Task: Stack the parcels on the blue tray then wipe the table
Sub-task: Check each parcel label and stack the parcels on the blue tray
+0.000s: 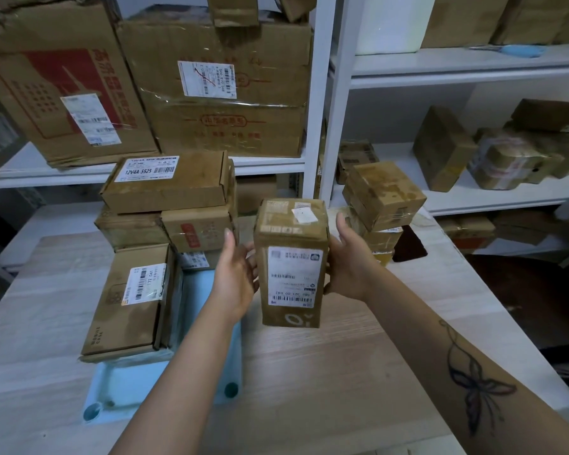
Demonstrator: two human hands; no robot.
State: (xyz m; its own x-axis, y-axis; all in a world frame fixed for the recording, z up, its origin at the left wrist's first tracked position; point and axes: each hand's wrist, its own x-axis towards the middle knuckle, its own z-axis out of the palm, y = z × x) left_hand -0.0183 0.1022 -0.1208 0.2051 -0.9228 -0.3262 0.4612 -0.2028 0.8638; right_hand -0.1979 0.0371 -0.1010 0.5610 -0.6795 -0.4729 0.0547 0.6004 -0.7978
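I hold a tall brown parcel (293, 267) with a white shipping label upright between both hands, over the wooden table (309, 372) just right of the blue tray (125, 385). My left hand (237, 274) presses its left side with fingers stretched upward. My right hand (349, 257) presses its right side, fingers straight too. On the tray lies a flat labelled parcel (128, 303), and behind it stands a stack of parcels topped by a flat box (168, 182). The tray's near end is bare.
A second pile of small parcels (383, 195) stands on the table at the back right, with a dark maroon item (408, 241) beside it. White shelves (440, 60) full of cartons rise behind the table. A dark chair (532, 290) sits at the right.
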